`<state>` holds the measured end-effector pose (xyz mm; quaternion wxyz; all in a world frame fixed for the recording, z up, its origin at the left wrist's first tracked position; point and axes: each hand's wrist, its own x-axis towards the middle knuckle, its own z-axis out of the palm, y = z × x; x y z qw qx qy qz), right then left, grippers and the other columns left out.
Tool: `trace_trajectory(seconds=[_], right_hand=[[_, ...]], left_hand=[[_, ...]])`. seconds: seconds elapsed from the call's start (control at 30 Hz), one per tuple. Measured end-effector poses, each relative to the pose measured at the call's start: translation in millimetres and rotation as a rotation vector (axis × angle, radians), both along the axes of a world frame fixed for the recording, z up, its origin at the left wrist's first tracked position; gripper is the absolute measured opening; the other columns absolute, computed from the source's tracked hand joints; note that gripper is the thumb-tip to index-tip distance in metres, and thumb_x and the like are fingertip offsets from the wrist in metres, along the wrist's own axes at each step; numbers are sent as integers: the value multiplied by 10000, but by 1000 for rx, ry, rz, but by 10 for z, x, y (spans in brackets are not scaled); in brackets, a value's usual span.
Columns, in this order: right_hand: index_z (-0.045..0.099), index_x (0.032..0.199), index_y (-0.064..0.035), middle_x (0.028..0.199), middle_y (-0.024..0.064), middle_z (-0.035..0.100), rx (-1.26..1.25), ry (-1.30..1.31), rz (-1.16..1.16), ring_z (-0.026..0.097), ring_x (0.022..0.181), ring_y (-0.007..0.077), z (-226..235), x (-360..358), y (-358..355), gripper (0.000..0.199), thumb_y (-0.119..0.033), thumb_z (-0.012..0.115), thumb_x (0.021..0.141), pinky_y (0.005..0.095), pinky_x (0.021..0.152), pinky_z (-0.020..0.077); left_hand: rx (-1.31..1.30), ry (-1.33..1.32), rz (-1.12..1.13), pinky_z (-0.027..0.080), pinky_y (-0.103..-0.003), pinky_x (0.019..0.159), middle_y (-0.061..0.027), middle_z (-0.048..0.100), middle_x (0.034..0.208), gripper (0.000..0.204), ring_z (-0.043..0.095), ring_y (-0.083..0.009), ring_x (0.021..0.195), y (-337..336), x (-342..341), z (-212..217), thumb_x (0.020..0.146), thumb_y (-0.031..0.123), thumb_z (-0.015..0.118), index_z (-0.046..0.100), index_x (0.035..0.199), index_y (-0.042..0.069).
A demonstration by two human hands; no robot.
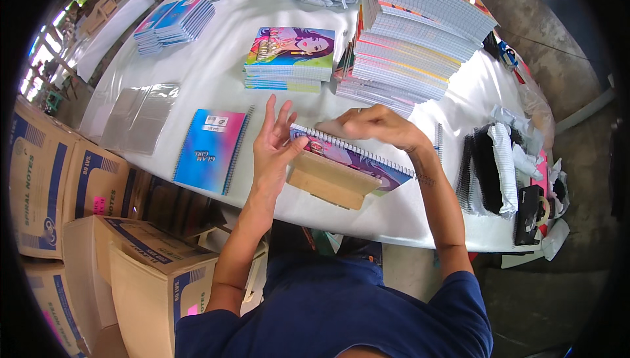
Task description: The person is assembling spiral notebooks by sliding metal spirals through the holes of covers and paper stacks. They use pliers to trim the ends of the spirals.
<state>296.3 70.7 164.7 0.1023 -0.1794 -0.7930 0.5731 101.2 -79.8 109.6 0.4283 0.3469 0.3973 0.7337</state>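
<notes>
White table (223, 85), tall stack of books (407, 56) at far right, spiral notebook (371, 162) tilted on edge at near middle

The notebook is judged fairly light, likely stiff in its covers but loose in its pages, and its glossy face may prove slippery; a brown cardboard piece (328, 184) is set at its near side, though whether it is joined to the book cannot be told. The left hand (275, 138) is spread, fingers raised, with the thumb laid against the notebook's left end. The right hand (374, 124) is bent over the far side, fingers curled; whether anything is pinched in the blur at its tips cannot be told. The wire coil (348, 145), uppermost, could be bent if squeezed, so hold is best taken on the flat covers below it
</notes>
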Motion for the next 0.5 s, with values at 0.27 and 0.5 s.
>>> trace_trajectory(seconds=[0.27,0.5], right_hand=[[697,1097,5,1042,125,685,-305,95,-39,606,975,204,-33,-163,-9,546,-493,643,877,340,889,460],[701,1100,-12,1020,170,678,247,-1,-130,611,999,273,-199,-78,-16,449,-384,704,847,361,887,479]], left_hand=[[-14,-9,24,443,-349,1011,-182,317,1515,967,398,-298,1345,2,-17,-16,754,-61,742,191,1527,123],[3,334,-218,416,-341,1010,-165,448,1430,648,443,-247,1311,112,-238,-77,918,345,630,392,1435,34]])
